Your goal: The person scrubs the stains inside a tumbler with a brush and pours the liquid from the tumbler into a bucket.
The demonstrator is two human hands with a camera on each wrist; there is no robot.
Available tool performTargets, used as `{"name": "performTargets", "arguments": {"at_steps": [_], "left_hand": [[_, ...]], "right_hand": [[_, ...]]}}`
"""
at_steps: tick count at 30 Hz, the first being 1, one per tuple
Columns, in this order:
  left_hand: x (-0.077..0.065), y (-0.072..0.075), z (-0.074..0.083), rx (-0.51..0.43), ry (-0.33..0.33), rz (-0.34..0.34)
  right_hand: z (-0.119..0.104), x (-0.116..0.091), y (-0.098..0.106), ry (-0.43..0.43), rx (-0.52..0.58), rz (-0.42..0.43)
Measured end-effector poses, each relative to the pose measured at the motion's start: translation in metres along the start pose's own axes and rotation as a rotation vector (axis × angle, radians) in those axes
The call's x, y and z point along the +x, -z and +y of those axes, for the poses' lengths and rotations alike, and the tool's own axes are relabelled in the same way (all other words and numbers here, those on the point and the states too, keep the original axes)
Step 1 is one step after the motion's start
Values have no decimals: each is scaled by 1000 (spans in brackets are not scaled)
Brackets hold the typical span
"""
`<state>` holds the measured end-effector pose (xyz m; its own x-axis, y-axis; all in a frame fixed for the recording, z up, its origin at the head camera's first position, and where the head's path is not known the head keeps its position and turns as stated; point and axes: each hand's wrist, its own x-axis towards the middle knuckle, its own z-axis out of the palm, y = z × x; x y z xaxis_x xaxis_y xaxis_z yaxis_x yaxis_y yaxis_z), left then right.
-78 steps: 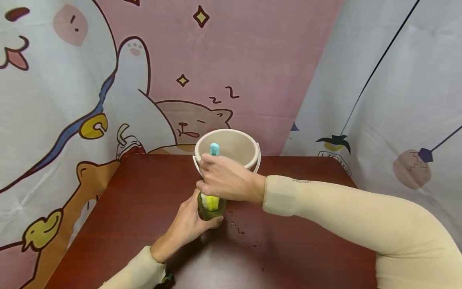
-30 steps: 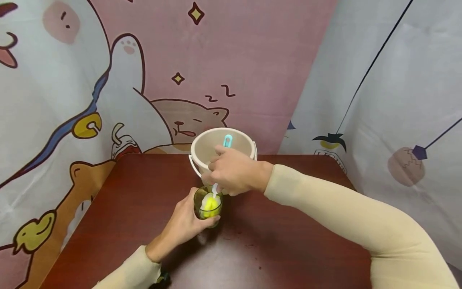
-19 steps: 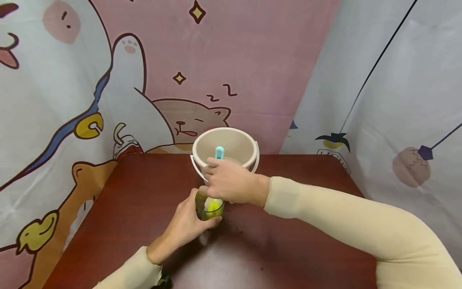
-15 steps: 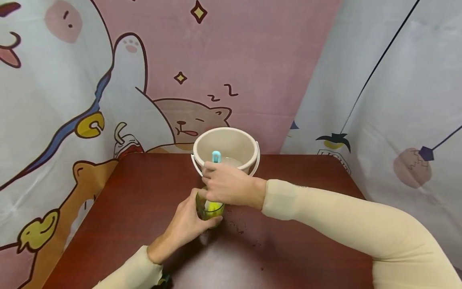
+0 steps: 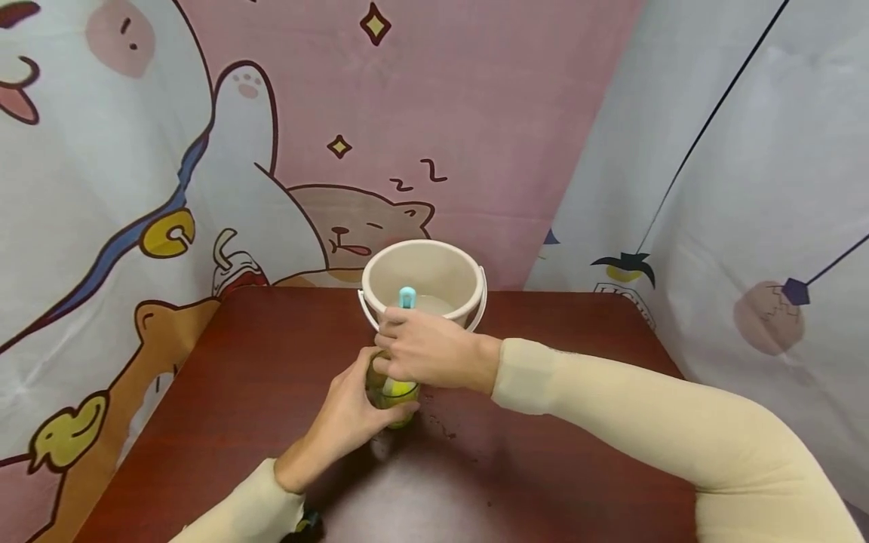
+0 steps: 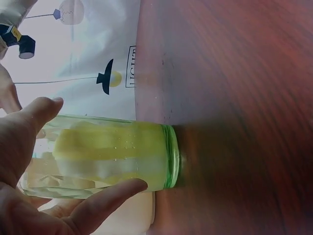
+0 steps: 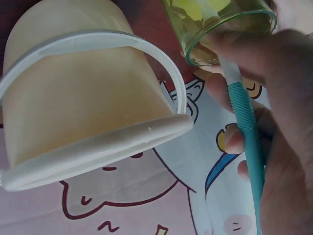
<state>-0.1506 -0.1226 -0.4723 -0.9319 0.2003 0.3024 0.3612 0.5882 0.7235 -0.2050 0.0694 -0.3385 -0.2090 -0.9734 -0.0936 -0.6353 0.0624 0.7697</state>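
My left hand is wrapped round a green-tinted drinking glass, thumb on one side and fingers on the other. In the left wrist view the glass stands with its thick base close over the table. A cup brush is inside it, its yellow and white sponge head showing through the wall. My right hand grips the brush's teal handle, with fingertips right at the glass rim. The handle's looped end sticks up above that hand in the head view.
Just behind the hands stands a cream bucket with a white handle and some water inside. Dark wet spots mark the reddish-brown table. Cartoon-printed cloth hangs behind and at the sides.
A second ago the brush leaned to the right with its white neck showing. My right hand has since brought it more upright and lower into the glass. The left hand stays nearly in place.
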Motion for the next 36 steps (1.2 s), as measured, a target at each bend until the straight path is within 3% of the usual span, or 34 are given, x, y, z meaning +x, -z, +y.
{"name": "performTargets", "arguments": {"at_steps": [11,21,28,36], "left_hand": [[5,-11,4,-12,-18,12],[5,-9,2,-12,7,17],[2,-6,0,-8,48,19],[1,-8,0,5,40,33]], "right_hand": [[18,-32,6,-48,33,196],[36,-51,20,-96,17,318],[29,-58,21,-119,18,381],[19,-58,21,-168,-7,391]]}}
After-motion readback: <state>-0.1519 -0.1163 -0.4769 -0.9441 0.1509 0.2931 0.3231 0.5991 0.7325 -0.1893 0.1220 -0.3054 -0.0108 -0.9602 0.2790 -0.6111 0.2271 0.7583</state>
